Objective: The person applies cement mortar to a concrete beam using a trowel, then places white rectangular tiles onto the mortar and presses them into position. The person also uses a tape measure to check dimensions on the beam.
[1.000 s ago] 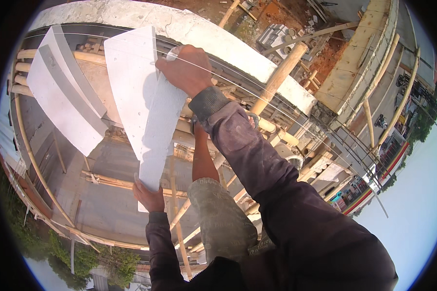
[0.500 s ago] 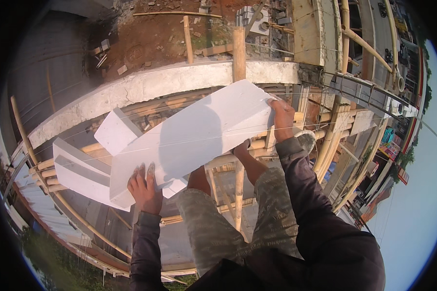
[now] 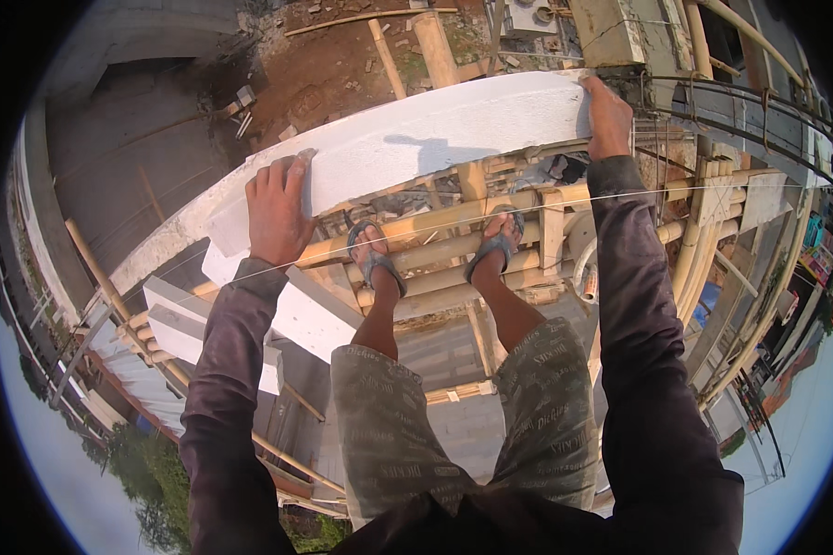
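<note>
The long white block (image 3: 416, 143) spans the upper middle of the frame, lying flat along the top of the curved concrete wall (image 3: 157, 250) that runs from the centre left toward the upper right. Below it, across the middle of the frame, a bamboo scaffold (image 3: 435, 250) carries the person's 2 sandalled feet (image 3: 375, 259), with open ground far below. More white blocks (image 3: 194, 324) are stacked at the centre left of the frame.

The left hand (image 3: 273, 208) is wrapped over the block's left end, fingers curled on its top edge. The right hand (image 3: 609, 116) clasps the block's right end at the upper right, fingers over the far side.

The risk, as I judge it, lies in the footing: both hands are taken up by the block, so a sandal sliding on a round pole would leave nothing to grab. The block could also tip off the narrow wall top if 1 end is let go first. A thin taut string (image 3: 620, 194) crosses near the right forearm and could snag the sleeve.
</note>
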A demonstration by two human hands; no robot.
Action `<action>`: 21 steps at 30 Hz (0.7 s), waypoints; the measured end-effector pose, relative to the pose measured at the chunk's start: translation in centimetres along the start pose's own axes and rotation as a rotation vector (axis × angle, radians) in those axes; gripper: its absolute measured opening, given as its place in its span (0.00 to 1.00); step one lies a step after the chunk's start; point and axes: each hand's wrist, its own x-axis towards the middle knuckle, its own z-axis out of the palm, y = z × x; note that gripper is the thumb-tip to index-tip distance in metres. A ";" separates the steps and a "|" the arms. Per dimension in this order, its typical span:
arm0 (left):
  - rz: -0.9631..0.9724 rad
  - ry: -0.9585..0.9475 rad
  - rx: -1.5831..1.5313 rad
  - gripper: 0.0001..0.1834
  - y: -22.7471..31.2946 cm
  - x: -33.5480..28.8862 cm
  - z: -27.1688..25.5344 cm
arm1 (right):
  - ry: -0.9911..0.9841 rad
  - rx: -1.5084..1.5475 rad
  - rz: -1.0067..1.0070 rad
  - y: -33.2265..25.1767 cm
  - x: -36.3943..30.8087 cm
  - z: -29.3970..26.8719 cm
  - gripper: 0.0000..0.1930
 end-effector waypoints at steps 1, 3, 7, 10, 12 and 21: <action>0.004 -0.009 0.030 0.48 -0.2 0.9 0.5 | 0.011 -0.029 0.005 0.0 1.1 0.2 0.21; 0.030 0.007 0.052 0.47 -1.0 2.1 1.4 | -0.010 -0.030 0.011 0.3 2.2 0.8 0.21; 0.008 -0.045 0.083 0.46 -4.4 2.7 2.8 | -0.064 0.009 0.044 1.3 2.2 3.4 0.23; 0.019 -0.025 0.126 0.46 -8.1 2.0 3.9 | -0.263 0.103 0.112 2.7 1.4 6.2 0.24; 0.028 -0.001 0.169 0.46 -10.9 1.4 4.9 | -0.318 0.119 0.139 4.0 0.8 8.5 0.24; -0.060 -0.008 0.244 0.47 -22.5 -4.0 8.2 | -0.556 0.189 0.168 10.4 -3.1 19.5 0.23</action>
